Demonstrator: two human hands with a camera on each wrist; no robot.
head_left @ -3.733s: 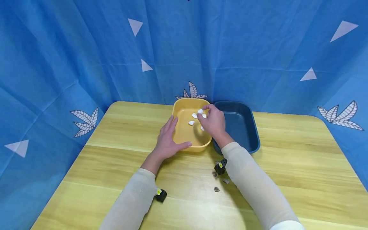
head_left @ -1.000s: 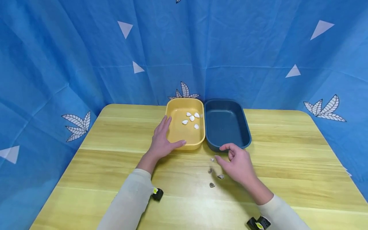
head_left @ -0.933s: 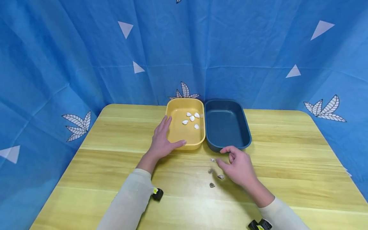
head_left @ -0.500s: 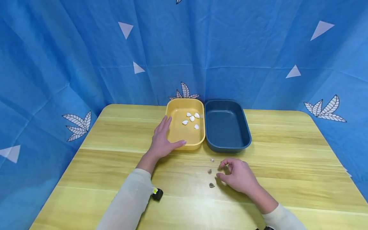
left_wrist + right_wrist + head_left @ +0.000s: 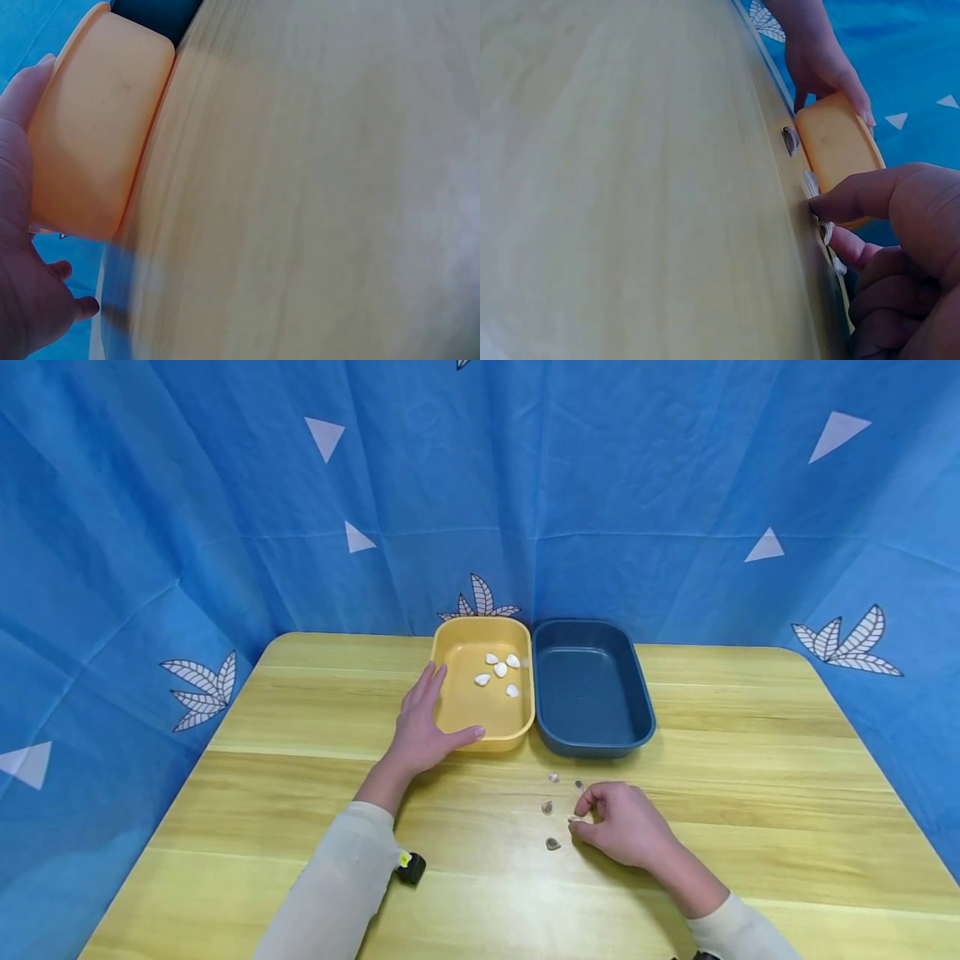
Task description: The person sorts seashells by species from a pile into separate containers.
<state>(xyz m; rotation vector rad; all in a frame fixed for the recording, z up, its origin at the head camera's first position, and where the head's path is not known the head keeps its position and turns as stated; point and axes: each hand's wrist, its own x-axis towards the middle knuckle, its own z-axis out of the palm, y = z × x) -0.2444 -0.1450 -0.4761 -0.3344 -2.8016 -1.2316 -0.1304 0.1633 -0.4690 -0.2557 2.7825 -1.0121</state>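
In the head view, my left hand (image 5: 422, 727) steadies the yellow tray (image 5: 487, 744), thumb at its front rim and fingers spread along the left side. Several white seashells (image 5: 500, 669) lie inside that tray. My right hand (image 5: 626, 827) is low over the table, thumb and index finger pinching a small seashell (image 5: 576, 819). The right wrist view shows this ridged seashell (image 5: 826, 232) between thumb tip and fingers. Left of the hand lie brownish seashells: one dark (image 5: 552, 843), one mid-row (image 5: 547, 807), one paler (image 5: 553, 777). Another small seashell (image 5: 580, 785) shows just behind the index finger.
A dark blue tray (image 5: 592, 749), with nothing seen inside it, stands against the yellow tray's right side. Both sit at the back of the wooden table (image 5: 480, 893), before a blue patterned curtain (image 5: 637, 485). A black wrist camera (image 5: 411, 867) hangs under the left sleeve.
My right hand has let go of a white seashell in the yellow tray, come back to the table, and now pinches a seashell there. The left hand has stayed at the tray.
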